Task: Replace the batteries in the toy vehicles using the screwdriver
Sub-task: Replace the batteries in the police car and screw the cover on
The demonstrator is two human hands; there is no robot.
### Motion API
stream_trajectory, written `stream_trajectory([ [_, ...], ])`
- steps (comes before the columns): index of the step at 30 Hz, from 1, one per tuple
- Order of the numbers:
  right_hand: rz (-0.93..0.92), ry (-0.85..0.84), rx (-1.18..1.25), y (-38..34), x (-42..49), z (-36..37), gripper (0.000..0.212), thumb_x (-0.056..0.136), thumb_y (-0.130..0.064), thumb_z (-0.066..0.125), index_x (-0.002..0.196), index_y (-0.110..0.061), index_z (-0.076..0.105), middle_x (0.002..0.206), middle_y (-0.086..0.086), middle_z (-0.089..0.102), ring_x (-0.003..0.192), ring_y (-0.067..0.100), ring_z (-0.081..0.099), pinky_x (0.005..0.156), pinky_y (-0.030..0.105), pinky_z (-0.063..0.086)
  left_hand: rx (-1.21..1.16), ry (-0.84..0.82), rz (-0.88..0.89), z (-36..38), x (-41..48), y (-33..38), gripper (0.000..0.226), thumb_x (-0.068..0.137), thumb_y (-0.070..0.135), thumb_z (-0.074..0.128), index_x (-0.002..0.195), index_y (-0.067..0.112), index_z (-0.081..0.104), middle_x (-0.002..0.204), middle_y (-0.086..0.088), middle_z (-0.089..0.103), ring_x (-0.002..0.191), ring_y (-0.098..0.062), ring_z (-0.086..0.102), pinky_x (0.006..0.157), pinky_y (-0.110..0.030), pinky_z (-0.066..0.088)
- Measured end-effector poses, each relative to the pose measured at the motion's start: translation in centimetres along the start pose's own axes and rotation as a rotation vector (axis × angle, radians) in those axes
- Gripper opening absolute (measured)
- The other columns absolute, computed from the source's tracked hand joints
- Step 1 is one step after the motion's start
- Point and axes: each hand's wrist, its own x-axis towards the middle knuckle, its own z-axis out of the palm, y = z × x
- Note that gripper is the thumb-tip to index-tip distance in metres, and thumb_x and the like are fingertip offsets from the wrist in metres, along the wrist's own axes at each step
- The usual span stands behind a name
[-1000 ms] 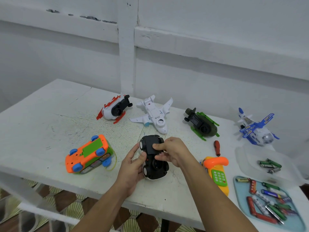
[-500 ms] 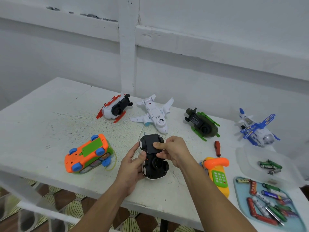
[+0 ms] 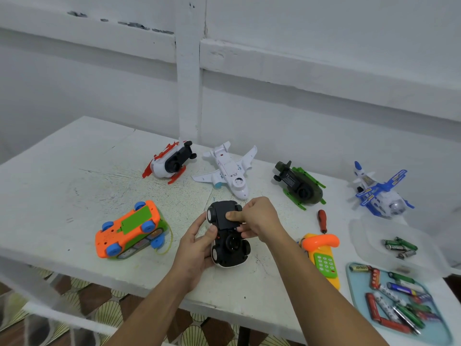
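A black toy car [image 3: 229,248] lies belly-up at the table's front middle. My left hand [image 3: 197,248] grips its left side. My right hand [image 3: 257,218] pinches the black battery cover [image 3: 225,219] on the car's underside, thumb on top. A red-handled screwdriver [image 3: 322,221] lies on the table to the right, untouched. Loose batteries fill a light blue tray [image 3: 359,290] at the front right, and a few green ones sit in a clear lid [image 3: 369,231] behind it.
An orange toy bus [image 3: 129,231] lies upside down at left. Behind are a red-white vehicle [image 3: 169,162], a white plane [image 3: 229,171], a green vehicle [image 3: 299,184] and a blue plane [image 3: 379,193]. An orange toy phone [image 3: 321,255] lies right of the car.
Both hands stay on the black car. My right thumb has pressed a little lower on the battery cover; otherwise nothing moved.
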Motion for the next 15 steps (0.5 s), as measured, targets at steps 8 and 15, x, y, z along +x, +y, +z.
stream_trajectory([
  [8, -0.093, 0.078, -0.168, 0.4, 0.3, 0.5, 0.040, 0.070, -0.028, 0.085, 0.068, -0.014, 0.047, 0.073, 0.008, 0.063, 0.066, 0.024, 0.061, 0.074, 0.043, 0.057, 0.005, 0.012, -0.013, 0.1, 0.0, 0.0, 0.036, 0.097, 0.019, 0.058, 0.124, 0.042, 0.051, 0.107, -0.011, 0.075, 0.087, -0.028, 0.074, 0.078, -0.044, 0.058],
  [15, -0.145, 0.045, -0.085, 1.5, 0.5, 0.5, 0.046, 0.070, -0.034, 0.084, 0.070, -0.018, 0.041, 0.074, 0.003, 0.055, 0.069, 0.022, 0.056, 0.064, 0.038, 0.050, -0.011, 0.019, -0.020, 0.1, 0.4, 0.2, 0.035, 0.098, 0.022, 0.057, 0.130, 0.036, 0.053, 0.095, -0.003, 0.078, 0.076, -0.027, 0.074, 0.066, -0.039, 0.059],
])
